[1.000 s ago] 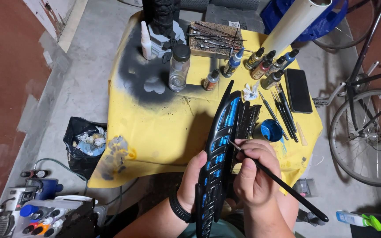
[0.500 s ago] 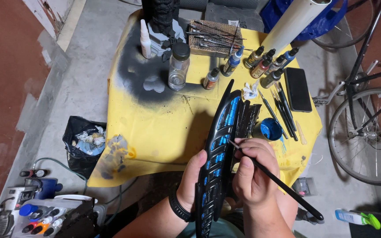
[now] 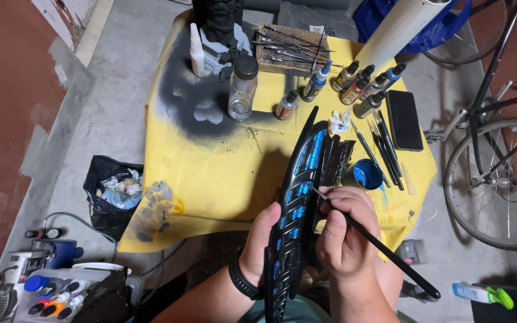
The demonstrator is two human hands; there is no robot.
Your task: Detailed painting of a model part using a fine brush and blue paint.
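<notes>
Long curved black panel [image 3: 297, 203], blue-painted recesses, upright near desk [image 3: 222, 173]; left hand [image 3: 261, 242] grasping it, right hand [image 3: 342, 230] pinching brush [image 3: 378, 245].

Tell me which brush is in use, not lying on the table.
The brush in the right hand; its tip touches the black part.

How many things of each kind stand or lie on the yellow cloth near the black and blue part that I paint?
Small paint dropper bottles: 7
Clear glass jar with black lid: 1
White squeeze bottle: 1
Flat black phone: 1
Round blue paint cup: 1
Total: 11
</notes>
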